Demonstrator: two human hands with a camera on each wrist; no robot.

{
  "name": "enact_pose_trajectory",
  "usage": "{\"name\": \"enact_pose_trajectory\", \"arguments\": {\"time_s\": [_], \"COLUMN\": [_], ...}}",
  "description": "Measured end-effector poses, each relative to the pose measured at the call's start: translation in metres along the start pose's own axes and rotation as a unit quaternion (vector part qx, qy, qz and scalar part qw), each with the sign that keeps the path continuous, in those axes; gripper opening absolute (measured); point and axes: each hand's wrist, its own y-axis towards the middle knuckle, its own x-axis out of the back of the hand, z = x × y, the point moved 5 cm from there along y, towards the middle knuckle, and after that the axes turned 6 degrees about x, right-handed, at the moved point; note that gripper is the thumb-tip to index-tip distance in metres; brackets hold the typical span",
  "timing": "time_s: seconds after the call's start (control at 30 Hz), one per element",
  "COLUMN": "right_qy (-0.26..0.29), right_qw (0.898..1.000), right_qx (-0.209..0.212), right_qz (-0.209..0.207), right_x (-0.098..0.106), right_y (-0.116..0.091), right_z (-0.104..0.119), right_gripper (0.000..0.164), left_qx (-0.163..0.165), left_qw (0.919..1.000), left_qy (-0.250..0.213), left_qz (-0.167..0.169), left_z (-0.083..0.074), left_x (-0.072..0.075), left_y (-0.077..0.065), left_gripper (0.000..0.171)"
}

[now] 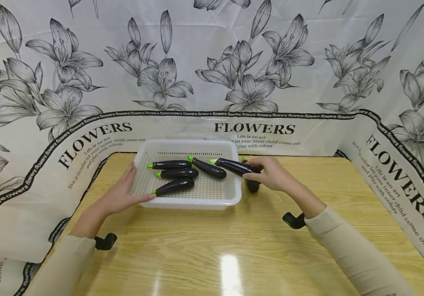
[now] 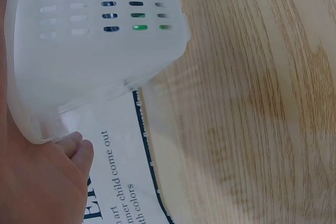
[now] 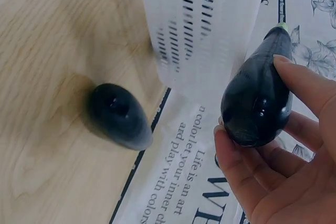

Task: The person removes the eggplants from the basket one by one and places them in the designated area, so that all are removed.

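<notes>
While the right hand (image 1: 272, 174) pinches one eggplant (image 1: 229, 166) over the white plastic basket (image 1: 197, 201)'s rim, four eggplants (image 1: 176, 174) are inside, a sixth eggplant (image 1: 253, 187) left outside on the table (image 1: 182, 246); left hand (image 1: 117, 196)'s fingers seemingly grip the corner.

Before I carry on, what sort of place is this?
Probably an improvised tabletop workspace: a light wood-grain table, white flower-printed sheeting around it, and a white perforated plastic basket holding glossy dark-purple eggplants.
</notes>
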Motion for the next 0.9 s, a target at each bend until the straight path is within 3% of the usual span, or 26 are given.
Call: {"name": "enact_pose_trajectory", "arguments": {"time_s": [0.2,0.6,0.9], "right_qy": [0.002,-0.022,-0.051], "right_qw": [1.000,0.997,0.991], "right_qx": [-0.011,-0.072,-0.117], "right_qz": [-0.007,-0.027,-0.048], "right_x": [0.006,0.022,0.026], "right_y": [-0.012,-0.046,-0.050], "right_z": [-0.015,-0.065,-0.090], "right_gripper": [0.040,0.051,0.055], "left_qx": [0.001,0.000,-0.002], "left_qw": [1.0000,1.0000,1.0000], "left_qy": [0.004,0.003,0.003], "left_qz": [-0.001,0.000,-0.002], "left_z": [0.001,0.001,0.000], "left_x": [0.002,-0.002,-0.001], "left_y": [-0.001,-0.001,0.000], "left_gripper": [0.129,0.129,0.130]}}
